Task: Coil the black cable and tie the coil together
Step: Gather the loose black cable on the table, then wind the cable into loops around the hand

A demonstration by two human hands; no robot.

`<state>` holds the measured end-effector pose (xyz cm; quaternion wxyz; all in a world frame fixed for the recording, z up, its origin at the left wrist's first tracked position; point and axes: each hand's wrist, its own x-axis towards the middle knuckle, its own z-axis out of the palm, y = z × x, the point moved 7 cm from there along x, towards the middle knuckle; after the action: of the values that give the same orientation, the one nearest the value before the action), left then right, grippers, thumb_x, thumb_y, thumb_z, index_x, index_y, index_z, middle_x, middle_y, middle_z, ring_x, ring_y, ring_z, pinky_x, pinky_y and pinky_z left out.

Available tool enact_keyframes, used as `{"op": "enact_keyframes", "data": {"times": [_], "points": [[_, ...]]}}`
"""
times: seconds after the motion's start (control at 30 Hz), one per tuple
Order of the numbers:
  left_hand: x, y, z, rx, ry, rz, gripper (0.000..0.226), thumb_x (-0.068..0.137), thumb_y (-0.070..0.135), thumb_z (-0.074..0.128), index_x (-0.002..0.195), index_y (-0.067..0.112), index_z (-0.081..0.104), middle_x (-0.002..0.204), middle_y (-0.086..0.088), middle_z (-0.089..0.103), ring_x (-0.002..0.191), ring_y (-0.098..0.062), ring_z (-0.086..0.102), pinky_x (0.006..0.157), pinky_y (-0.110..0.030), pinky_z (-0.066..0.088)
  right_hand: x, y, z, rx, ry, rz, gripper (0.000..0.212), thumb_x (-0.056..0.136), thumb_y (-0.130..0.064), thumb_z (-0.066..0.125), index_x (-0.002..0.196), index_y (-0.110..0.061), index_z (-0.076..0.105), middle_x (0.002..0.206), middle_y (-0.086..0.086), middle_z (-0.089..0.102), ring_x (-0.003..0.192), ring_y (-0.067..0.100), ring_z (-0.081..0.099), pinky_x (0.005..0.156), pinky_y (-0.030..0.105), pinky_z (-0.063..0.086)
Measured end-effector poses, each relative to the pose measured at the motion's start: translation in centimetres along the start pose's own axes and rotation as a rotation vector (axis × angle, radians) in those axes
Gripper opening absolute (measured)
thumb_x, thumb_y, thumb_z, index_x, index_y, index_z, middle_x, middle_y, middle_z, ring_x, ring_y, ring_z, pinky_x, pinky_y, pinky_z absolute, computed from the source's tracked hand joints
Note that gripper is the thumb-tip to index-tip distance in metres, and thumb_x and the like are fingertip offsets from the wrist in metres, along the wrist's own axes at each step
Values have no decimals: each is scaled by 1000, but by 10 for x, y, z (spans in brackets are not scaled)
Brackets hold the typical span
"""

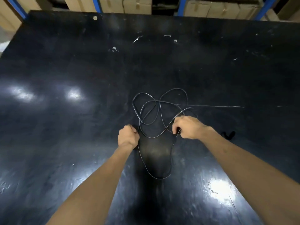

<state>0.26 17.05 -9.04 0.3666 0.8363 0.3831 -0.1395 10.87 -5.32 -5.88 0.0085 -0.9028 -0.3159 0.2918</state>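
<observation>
A thin black cable lies in loose, crossing loops on the black table, just beyond my hands. My left hand is closed around the cable at its left side. My right hand pinches the cable at the right side. Between the two hands one long loop of the cable hangs toward me, its bottom at about the middle of the table's near half. The cable's ends are hidden by my hands or lost against the dark surface.
A small black tie or strap lies on the table to the right of my right forearm. Cardboard boxes on blue shelving stand behind the table's far edge. White scratches mark the tabletop.
</observation>
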Motion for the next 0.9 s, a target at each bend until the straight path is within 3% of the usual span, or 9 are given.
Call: {"op": "enact_keyframes", "data": {"times": [0.13,0.27,0.37,0.47,0.57,0.67,0.77,0.83,0.9], "points": [[-20,9,5,186,69,207,13,90,17,58,102,10,59,108,-13,67,96,-40,63,74,-38,46,-4,2,8,-151,34,-54,29,93,-7,63,113,-27,73,125,-6,61,116,21,55,92,32,39],[-38,18,11,213,88,352,12,91,22,58,98,12,61,101,-8,68,91,-37,65,70,-35,45,-5,-3,8,-275,59,-120,23,97,-15,57,113,-27,68,117,-7,64,113,18,54,93,29,31],[-46,26,15,19,-56,312,20,92,37,63,84,19,67,80,-3,71,81,-29,65,69,-31,46,-18,-7,-7,-168,176,-120,17,101,-24,57,115,-26,66,117,-6,62,111,19,56,96,33,36],[-57,49,14,-322,-228,254,37,91,49,64,70,19,70,59,9,65,59,-12,58,65,-28,49,-37,-13,-34,179,348,-41,9,98,-26,64,107,-25,66,109,-9,60,100,13,64,89,38,50],[-69,79,0,-629,-278,228,30,92,43,66,78,18,77,65,9,69,61,-7,59,60,-22,51,-53,-23,-65,495,547,27,9,88,-20,81,92,-22,73,96,-9,61,86,10,63,80,30,53],[-77,106,-27,-740,-224,304,21,93,32,66,83,20,80,74,8,72,66,-3,60,65,-20,51,-65,-30,-92,726,694,107,12,79,-15,88,85,-20,79,87,-6,68,79,12,67,72,20,50],[-87,131,-58,-785,-185,454,15,94,23,66,98,18,80,102,7,73,82,2,66,79,-16,50,-72,-40,-111,772,740,147,11,80,-18,87,90,-17,84,84,-4,73,74,10,66,67,11,45],[-94,148,-78,-711,-142,583,16,94,26,68,96,16,80,106,7,72,94,4,68,81,-10,49,-78,-49,-122,749,754,165,10,84,-19,84,93,-18,84,85,-4,74,72,7,66,67,12,47],[-98,161,-93,-680,-118,639,16,93,27,69,92,17,80,104,6,73,94,1,69,81,-15,51,-85,-57,-132,753,785,193,9,86,-23,82,94,-20,83,86,-5,76,71,5,65,70,20,51]]}}
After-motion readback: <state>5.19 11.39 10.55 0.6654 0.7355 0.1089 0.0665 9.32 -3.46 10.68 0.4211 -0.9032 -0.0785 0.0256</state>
